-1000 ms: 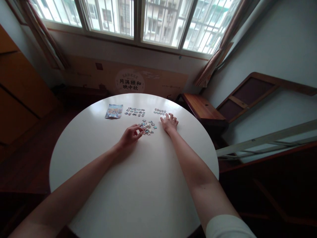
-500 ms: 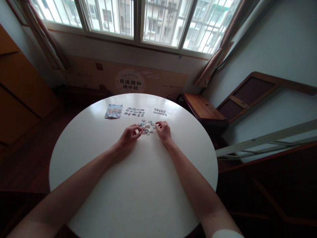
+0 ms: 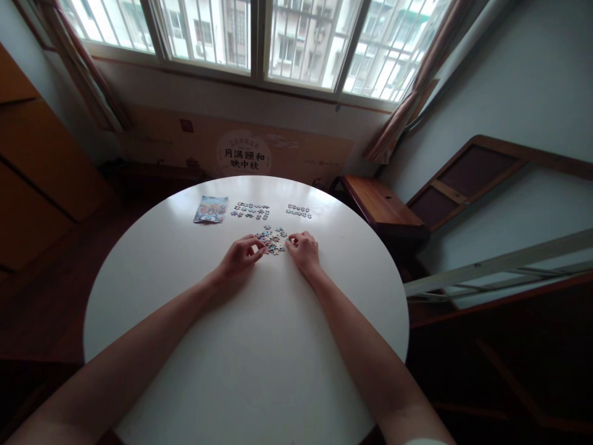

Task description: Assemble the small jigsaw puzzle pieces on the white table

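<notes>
A loose heap of small jigsaw puzzle pieces (image 3: 274,240) lies on the white round table (image 3: 250,346), between my two hands. At the heap's left edge is my left hand (image 3: 241,254), its thumb and index finger curled together into a ring. Whatever those fingertips hold is too small to make out. My right hand (image 3: 304,250) rests at the right edge, fingers bent and pinched on a puzzle piece (image 3: 288,240) that the fingertips partly cover.
Beyond the heap, sorted puzzle pieces (image 3: 251,211) lie in rows, with a smaller group of rows (image 3: 299,211) to their right. A colourful picture packet (image 3: 211,209) lies at the far left. A wooden stool (image 3: 382,201) stands past the table's right edge.
My right hand has shifted slightly left and nearer the heap, its fingers closing in. My left hand stays nearly where it was. The view has shifted a little.
</notes>
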Available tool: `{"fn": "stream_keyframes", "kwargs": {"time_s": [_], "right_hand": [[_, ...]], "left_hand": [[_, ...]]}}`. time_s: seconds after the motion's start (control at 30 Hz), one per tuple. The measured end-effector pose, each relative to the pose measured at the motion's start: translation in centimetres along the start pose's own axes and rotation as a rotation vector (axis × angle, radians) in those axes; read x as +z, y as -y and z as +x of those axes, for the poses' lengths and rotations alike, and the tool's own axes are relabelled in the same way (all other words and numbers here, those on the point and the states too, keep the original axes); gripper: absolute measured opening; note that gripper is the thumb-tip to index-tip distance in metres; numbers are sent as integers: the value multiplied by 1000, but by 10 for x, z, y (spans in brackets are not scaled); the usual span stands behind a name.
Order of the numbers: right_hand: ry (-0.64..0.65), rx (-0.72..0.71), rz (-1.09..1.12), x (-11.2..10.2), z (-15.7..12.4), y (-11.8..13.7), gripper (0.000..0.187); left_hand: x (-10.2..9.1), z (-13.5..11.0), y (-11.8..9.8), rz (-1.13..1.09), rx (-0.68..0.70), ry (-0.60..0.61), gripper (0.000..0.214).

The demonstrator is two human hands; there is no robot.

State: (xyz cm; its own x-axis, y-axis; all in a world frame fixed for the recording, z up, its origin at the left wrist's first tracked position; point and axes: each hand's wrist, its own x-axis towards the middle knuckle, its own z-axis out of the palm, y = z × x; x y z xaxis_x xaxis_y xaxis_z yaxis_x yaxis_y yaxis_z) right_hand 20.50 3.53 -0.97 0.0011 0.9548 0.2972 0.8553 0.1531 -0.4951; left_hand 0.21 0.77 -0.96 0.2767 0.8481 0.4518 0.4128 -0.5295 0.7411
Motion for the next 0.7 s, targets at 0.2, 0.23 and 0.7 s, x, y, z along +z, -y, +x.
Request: {"fn": "stream_keyframes", "kwargs": {"time_s": [0.2, 0.23, 0.7], "right_hand": [[6, 22, 77, 1, 4, -5, 17], [3, 22, 100, 1, 5, -6, 16], [145, 70, 1168, 11, 0, 16, 35]], "left_hand": [[0, -1, 3, 3, 3, -6, 17], [0, -1, 4, 2, 5, -5, 17], [-1, -2, -6, -13, -80, -46, 22]]}}
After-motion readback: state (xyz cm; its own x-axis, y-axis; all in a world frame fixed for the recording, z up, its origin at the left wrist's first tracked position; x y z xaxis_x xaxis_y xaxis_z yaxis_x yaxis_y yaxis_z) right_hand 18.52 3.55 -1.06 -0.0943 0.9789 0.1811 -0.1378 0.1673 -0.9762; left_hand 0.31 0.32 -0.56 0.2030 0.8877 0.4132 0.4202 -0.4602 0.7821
